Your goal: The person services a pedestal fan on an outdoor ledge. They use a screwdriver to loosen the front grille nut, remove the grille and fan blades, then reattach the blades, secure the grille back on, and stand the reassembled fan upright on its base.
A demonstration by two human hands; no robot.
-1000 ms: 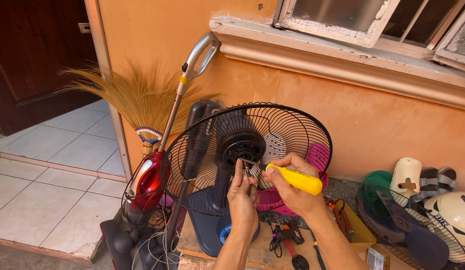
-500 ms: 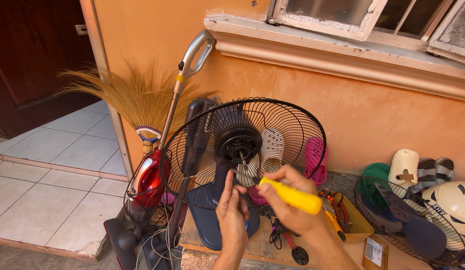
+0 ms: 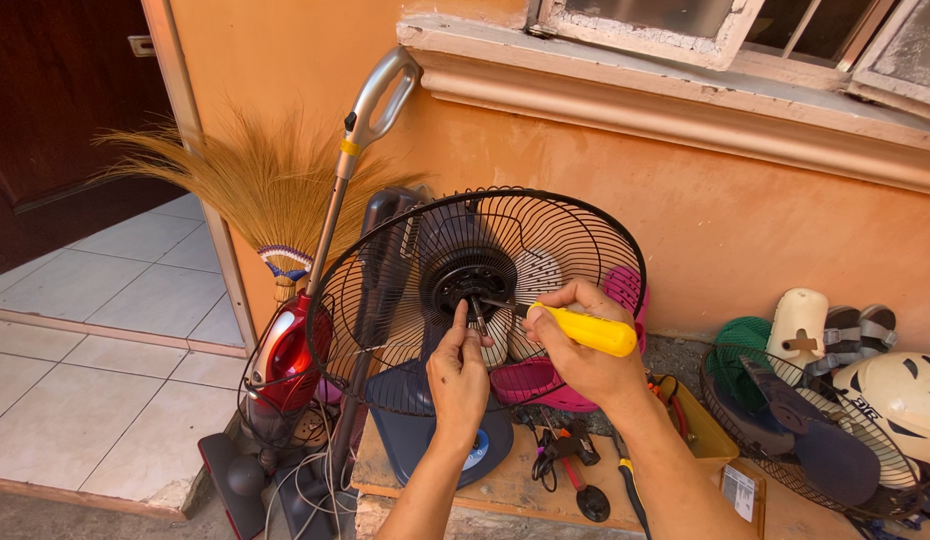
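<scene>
The right hand [image 3: 582,352] grips a yellow screwdriver [image 3: 575,326], its tip at the black hub [image 3: 472,282] of the fan guard [image 3: 405,300]. The left hand [image 3: 459,378] pinches the shaft [image 3: 478,315] protruding from the hub with fingertips closed. The fan stands on a wooden bench [image 3: 505,485] against the orange wall [image 3: 725,220], beside a red vacuum [image 3: 285,355].

Bright daylight, sharp focus throughout, warm sun on the orange wall [image 3: 745,210], dark doorway [image 3: 55,110] left of it, soft shadow under the window ledge [image 3: 685,85], slight wide-angle bending at edges
</scene>
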